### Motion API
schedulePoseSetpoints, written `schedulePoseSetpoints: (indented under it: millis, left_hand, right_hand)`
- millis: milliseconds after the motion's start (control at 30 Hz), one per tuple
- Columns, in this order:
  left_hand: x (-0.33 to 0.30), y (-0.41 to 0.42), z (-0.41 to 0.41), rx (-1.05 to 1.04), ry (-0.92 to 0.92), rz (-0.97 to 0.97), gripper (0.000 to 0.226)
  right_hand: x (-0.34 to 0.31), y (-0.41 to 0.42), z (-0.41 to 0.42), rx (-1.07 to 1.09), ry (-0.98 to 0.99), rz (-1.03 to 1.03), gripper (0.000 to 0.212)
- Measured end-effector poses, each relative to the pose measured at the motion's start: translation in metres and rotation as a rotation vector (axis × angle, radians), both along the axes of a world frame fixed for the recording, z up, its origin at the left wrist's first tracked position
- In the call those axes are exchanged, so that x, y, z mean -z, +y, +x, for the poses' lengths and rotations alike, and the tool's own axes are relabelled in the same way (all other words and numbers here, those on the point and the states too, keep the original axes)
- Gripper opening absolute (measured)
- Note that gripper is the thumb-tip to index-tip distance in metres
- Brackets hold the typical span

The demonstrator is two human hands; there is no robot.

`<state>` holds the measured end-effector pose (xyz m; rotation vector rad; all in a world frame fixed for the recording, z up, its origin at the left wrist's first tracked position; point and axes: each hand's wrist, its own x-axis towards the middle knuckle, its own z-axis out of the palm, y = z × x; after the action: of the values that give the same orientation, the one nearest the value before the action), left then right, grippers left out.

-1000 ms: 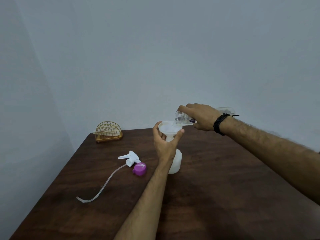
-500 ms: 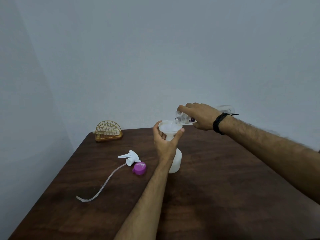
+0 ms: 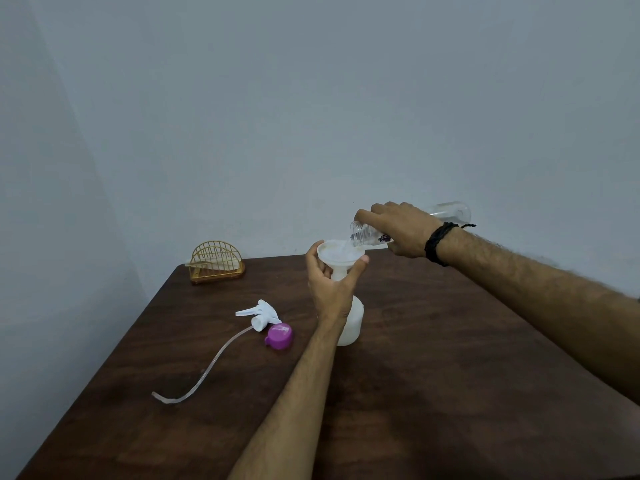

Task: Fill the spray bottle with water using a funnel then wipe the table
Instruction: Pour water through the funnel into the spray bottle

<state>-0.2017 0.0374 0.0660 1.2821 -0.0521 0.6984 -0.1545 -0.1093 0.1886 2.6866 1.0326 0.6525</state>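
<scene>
A white spray bottle (image 3: 352,323) stands upright on the dark wooden table (image 3: 433,375) with a white funnel (image 3: 339,252) set in its neck. My left hand (image 3: 330,289) grips the funnel's stem and the bottle's neck from the near side. My right hand (image 3: 398,230) holds a clear water bottle (image 3: 450,212) tipped almost flat, its open mouth over the funnel's rim, and water runs into the funnel. The white spray head (image 3: 260,312) with its long clear tube (image 3: 204,372) lies on the table to the left.
A purple cap (image 3: 279,336) lies beside the spray head. A gold wire napkin holder (image 3: 216,262) stands at the table's far left corner. Grey walls close off the back and the left. A black band circles my right wrist.
The clear bottle's rear end has risen slightly as the pouring goes on. Both hands, the funnel and the spray bottle stay in place.
</scene>
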Motion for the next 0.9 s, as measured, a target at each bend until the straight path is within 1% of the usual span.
schedulePoseSetpoints:
  millis: [367,667,900]
  left_hand:
    - [0.000,-0.001,0.000,0.000,0.000,0.015,0.089]
    - [0.000,0.000,0.001,0.001,0.006,0.013,0.086]
    - [0.001,0.000,0.003,-0.010,0.015,0.027,0.089]
  right_hand:
    - [-0.002,0.002,0.002,-0.018,-0.052,-0.020,0.055]
    - [-0.001,0.002,0.005,-0.024,-0.098,-0.041,0.060]
    - [-0.003,0.003,0.009,-0.032,-0.106,-0.056,0.062]
